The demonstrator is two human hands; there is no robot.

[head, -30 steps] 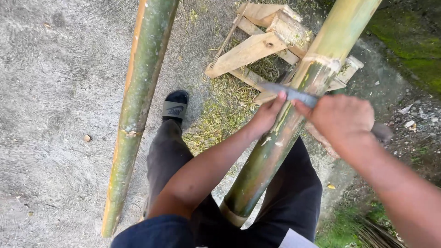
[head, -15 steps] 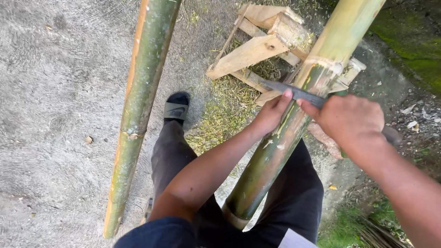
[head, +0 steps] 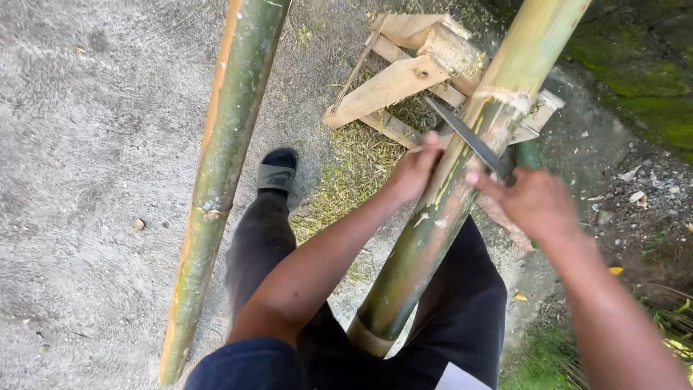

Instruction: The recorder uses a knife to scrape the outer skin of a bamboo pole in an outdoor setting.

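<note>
The person stands astride a thick green bamboo pole (head: 462, 180), whose far end leans on a rough wooden stand (head: 404, 79) so that it stays raised and steady for scraping. The right hand (head: 534, 202) is clenched around the handle of a long dark blade (head: 465, 133), laid across the pole at a pale node; the left hand (head: 415, 170) presses its far end. A second, smooth pole (head: 224, 166) lies apart on the grainy concrete ground (head: 86, 144).
</note>
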